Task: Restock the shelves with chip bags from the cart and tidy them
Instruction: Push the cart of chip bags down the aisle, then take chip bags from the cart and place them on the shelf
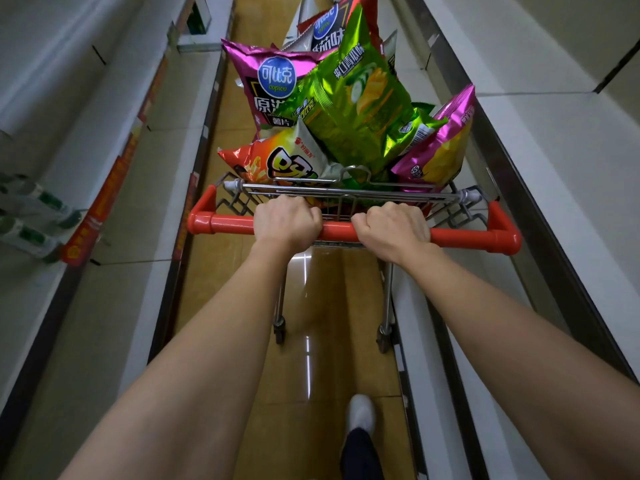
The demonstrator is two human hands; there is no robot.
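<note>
Left hand: the left hand [287, 221] is curled tight around the red handle [339, 231] of the cart [446, 199], near the middle of the bar.
Right hand: the right hand [393, 228] grips the same red handle, just beside the left hand, with a short bit of red bar showing between them.
Fingers: the fingers [313, 216] of both hands wrap over the top of the bar and tuck under it, so both hands are closed on the handle.
Chip bags: the bags sit piled high in the cart's wire basket, just past the fingers and above them in the view.
Orange bag: the orange bag [277, 161] lies closest to the left hand, just beyond the wire rim.
Green bag: the big green bag [360, 109] is shiny and puffy and leans across the middle of the pile.
Purple bag: the purple bag [266, 84] with a round blue logo stands behind the orange one, farther from the left hand.
Pink bag: the pink bag [440, 147] with yellow chips on it pokes up past the right hand, tilted out to the side.
Red bag: the red bag [329, 29] is at the far end of the pile, well away from both hands.
Shelves: pale shelves [114, 188] run along both sides of the cart.
Floor: the tan floor [329, 341] is shiny, and a white shoe [362, 412] steps on it below the arms.
</note>
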